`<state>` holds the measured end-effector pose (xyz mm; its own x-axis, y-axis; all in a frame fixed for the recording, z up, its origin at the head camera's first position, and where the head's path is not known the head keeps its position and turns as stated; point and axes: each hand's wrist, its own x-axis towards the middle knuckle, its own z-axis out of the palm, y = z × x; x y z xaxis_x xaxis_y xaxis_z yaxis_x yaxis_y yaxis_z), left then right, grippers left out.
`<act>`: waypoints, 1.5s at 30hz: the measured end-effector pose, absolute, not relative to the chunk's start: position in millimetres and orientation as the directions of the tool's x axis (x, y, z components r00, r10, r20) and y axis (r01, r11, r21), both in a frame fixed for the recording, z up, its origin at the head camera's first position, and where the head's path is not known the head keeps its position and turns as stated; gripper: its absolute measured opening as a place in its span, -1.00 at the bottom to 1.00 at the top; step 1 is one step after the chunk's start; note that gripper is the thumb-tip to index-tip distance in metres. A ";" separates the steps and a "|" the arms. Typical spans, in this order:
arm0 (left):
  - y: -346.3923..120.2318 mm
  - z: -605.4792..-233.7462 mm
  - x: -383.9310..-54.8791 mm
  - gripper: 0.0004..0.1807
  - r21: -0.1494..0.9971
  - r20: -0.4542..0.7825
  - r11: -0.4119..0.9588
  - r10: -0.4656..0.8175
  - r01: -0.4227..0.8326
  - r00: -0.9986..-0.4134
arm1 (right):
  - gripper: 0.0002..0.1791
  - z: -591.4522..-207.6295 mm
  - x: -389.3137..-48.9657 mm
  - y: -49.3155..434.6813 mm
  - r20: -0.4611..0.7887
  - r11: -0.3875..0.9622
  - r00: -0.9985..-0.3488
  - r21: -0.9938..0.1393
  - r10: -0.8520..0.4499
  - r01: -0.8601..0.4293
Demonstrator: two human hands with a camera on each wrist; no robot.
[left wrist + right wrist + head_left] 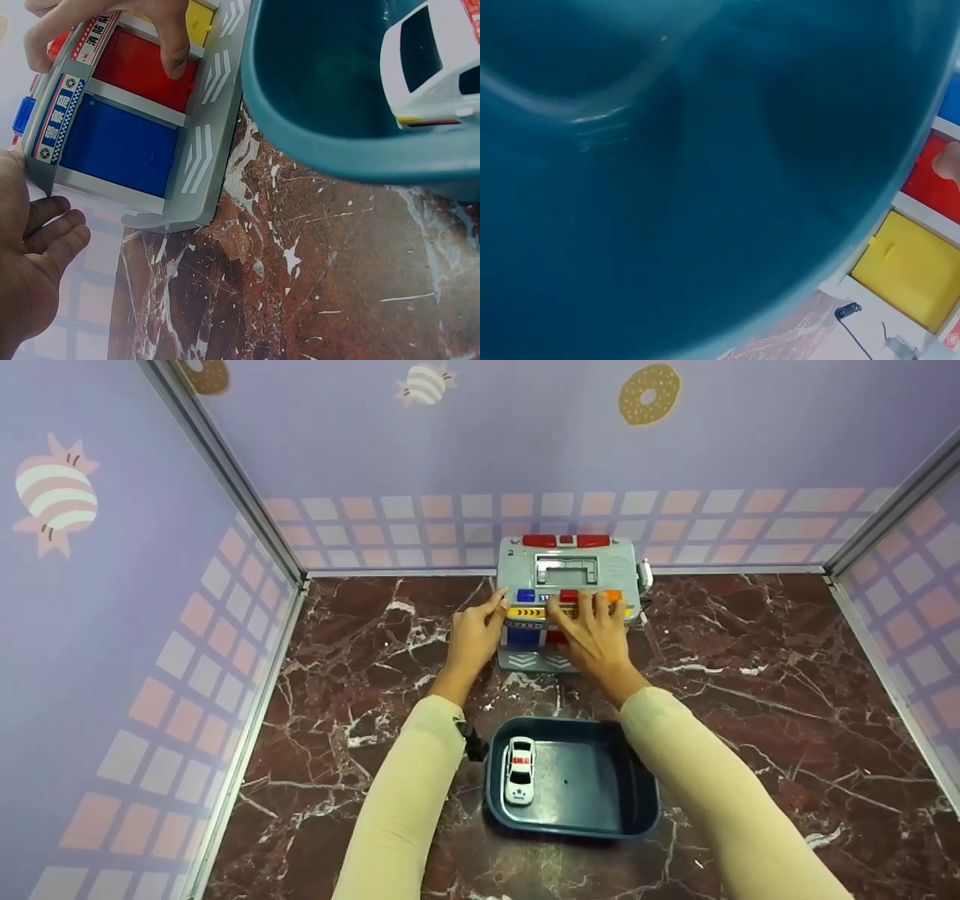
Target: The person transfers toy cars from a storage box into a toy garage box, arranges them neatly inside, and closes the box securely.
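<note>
A grey plastic toy garage point(517, 570) stood right of centre in the upper half of the head view, close to the back wall point(360, 442); its flat roof bore red, blue and orange lights round a square recess, its front a blue door point(120, 146), a red door point(139, 71) and a yellow door point(911, 270), with pale chevrons on the ramp below; the left hand point(474, 636) touched the roof's front left corner, though I could not tell whether its grip pinched it; the right hand point(602, 641) had its grip spread wide over the front edge, one digit against the red door; lower down, a dark teal tub point(577, 831) held a white toy car point(520, 793) along its left side; the desk point(360, 690) was dark red-brown, veined white like marble, with a glossy sheen; lilac walls carried sweets, doughnuts and pink-and-white squares, joined by metal strips point(231, 469); the tub was smooth, round-cornered plastic; the sleeves were pale yellow cloth.
</note>
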<state>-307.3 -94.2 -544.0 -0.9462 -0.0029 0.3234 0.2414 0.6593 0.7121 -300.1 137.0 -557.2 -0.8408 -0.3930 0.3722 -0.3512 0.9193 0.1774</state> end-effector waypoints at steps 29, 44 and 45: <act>-95.0 -543.5 -307.1 -0.57 0.728 0.307 0.643 0.003 0.237 -0.952 | -0.08 -524.5 -283.7 161.8 0.351 0.811 -0.748 0.063 -0.563 -0.581; -95.4 -544.2 -307.3 -0.56 0.721 0.298 0.655 0.003 0.227 -0.955 | -0.06 -512.2 -290.4 133.2 0.260 0.744 -0.704 0.104 -0.661 -0.660; -95.7 -544.1 -307.3 -0.56 0.720 0.299 0.655 0.004 0.229 -0.954 | -0.05 -511.7 -290.9 131.3 0.249 0.743 -0.705 0.108 -0.664 -0.661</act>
